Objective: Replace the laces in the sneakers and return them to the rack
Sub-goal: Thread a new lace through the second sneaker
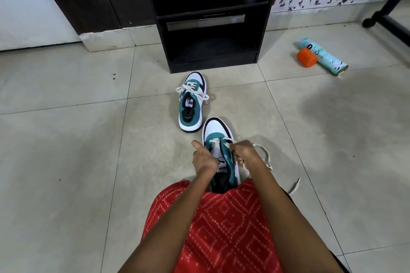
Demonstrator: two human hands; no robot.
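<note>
I see teal-white sneaker [216, 133], toe toward black rack [163, 35]; left hand [203, 158] grips its side, right hand [245, 150] pinches off-white lace [265, 154].

Near sneaker [218, 139] between both hands, second sneaker [192, 104] beyond it, rack [210, 29] behind, spray can [326, 57] far right.

pale grey tiled floor [66, 139]. a black rack [213, 63] stands at its far side. before it sit the far sneaker [192, 104] and, closer, the near sneaker [218, 133], its lace [294, 186] trailing on the tiles. to the right, a teal spray can [326, 57] lies on its side, touching an orange cap [306, 57].
</note>
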